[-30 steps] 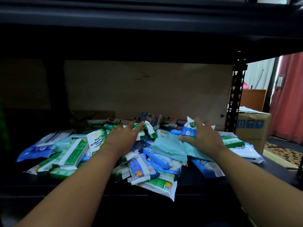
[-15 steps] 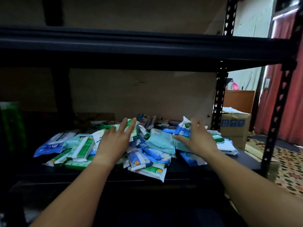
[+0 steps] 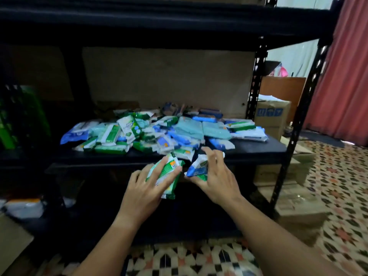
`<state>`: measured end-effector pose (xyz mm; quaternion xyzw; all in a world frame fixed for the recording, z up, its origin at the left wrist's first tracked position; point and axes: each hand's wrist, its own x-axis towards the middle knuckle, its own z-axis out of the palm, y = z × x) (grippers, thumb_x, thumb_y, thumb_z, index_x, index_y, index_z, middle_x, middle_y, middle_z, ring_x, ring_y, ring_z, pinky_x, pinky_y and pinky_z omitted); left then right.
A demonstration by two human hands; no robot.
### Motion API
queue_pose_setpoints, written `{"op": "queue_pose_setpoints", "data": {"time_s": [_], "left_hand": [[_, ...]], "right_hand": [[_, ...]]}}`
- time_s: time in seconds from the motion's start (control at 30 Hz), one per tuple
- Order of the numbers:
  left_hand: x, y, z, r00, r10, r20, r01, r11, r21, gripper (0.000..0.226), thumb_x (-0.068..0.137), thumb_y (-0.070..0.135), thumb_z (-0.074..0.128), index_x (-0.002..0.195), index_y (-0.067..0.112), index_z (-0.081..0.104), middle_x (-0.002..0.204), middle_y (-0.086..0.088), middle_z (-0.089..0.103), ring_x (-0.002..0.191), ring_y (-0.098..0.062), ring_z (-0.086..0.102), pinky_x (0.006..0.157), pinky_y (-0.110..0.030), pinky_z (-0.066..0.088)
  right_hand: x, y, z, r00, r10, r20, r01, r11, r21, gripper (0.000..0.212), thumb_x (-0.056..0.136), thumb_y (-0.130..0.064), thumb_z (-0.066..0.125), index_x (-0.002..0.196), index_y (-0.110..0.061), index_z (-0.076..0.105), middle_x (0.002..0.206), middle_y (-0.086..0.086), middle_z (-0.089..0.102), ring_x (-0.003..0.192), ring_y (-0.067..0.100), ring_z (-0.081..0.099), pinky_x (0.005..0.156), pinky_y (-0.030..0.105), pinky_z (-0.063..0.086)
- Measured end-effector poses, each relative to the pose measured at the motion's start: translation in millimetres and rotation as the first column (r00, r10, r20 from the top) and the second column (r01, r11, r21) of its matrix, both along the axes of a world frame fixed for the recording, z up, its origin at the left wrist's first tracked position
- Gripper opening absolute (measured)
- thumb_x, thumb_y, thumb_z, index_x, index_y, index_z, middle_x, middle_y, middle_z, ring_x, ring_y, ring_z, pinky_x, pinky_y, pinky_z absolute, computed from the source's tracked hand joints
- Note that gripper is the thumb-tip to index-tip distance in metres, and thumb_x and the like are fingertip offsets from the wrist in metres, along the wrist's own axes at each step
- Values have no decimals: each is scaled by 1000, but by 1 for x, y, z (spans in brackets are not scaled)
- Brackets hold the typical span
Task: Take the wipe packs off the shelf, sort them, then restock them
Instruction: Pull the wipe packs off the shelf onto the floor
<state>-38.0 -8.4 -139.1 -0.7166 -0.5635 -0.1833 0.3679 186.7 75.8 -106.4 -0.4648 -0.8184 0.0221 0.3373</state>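
Observation:
A loose heap of wipe packs (image 3: 159, 132), green, blue, teal and white, lies on the black metal shelf (image 3: 258, 148). In front of the shelf edge, my left hand (image 3: 143, 194) grips a green and white wipe pack (image 3: 167, 176). Beside it, my right hand (image 3: 217, 178) holds a blue and white wipe pack (image 3: 197, 168) with a green corner. Both packs hang in the air below the shelf board, close together. Two flat teal packs (image 3: 201, 129) sit on top of the heap at the right.
Another black shelf board (image 3: 159, 18) runs overhead. Black perforated uprights (image 3: 256, 80) stand at the right. A cardboard box (image 3: 272, 116) and a red curtain (image 3: 342, 76) are beyond them. A green crate (image 3: 22, 116) sits at the left. Patterned floor (image 3: 328, 186) lies below.
Both hands have pulled back from the heap toward me, each carrying a pack off the shelf. The view has moved back and tilted down, showing the floor.

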Motion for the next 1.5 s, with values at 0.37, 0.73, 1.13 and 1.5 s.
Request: {"op": "queue_pose_setpoints", "data": {"time_s": [0.37, 0.73, 1.13, 1.5], "left_hand": [[40, -73, -191, 884, 345, 315, -80, 777, -625, 109, 76, 18, 78, 159, 44, 13, 161, 2, 33, 99, -30, 64, 71, -42, 53], [57, -93, -268, 809, 569, 150, -107, 394, -913, 100, 95, 18, 62, 157, 44, -11, 169, -1, -4, 149, -36, 20, 117, -51, 33], [56, -60, -342, 729, 674, 115, -167, 340, -926, 115, 86, 68, 59, 144, 46, -38, 161, -5, -32, 152, -42, -11, 112, -74, 13], [50, -79, -356, 667, 745, 10, -122, 122, -985, 124, 63, 103, 27, 144, 39, -40, 159, -14, -35, 143, -50, -31, 106, -78, -13]], "right_hand": [[3, -69, -180, 957, -60, 285, 173, 905, -389, 89, 76, -83, 55, 139, -27, 29, 130, -3, 37, 98, 23, 62, 64, 31, 48], [2, -87, -315, 886, 31, 462, 320, 682, -658, 84, 82, -63, 71, 143, -27, 27, 143, 4, 36, 112, 29, 61, 84, 41, 55], [-24, -62, -363, 947, 37, 319, 227, 625, -747, 122, 77, -67, 72, 139, -61, -33, 168, -3, -14, 140, 46, 40, 107, 66, 39], [-7, -79, -370, 886, 95, 454, 399, 343, -851, 123, 79, -40, 82, 152, -54, -16, 168, -2, -13, 150, 50, 3, 110, 80, 6]]}}
